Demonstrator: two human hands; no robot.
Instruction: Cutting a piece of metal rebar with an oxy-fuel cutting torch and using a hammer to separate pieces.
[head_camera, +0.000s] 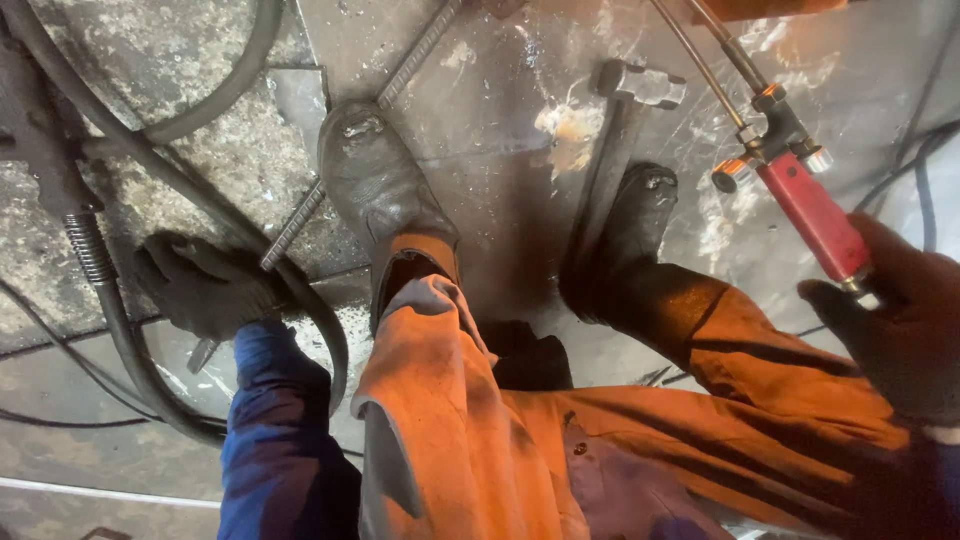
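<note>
Down at the gritty steel floor, my left hand (205, 288), in a coarse dark glove, clenches the ribbed rebar (300, 222) beside a thick rubber hose (120, 330). My right hand (900, 320) grasps the cutting torch (810, 215) by its smooth red handle, brass valves forward.

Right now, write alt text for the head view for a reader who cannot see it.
Looking down, a gloved right hand holds a red-handled cutting torch over a steel plate, while the gloved left hand grips the end of a ribbed steel bar. Two dark boots and orange trousers fill the middle; hoses and a hammer lie nearby.
</note>
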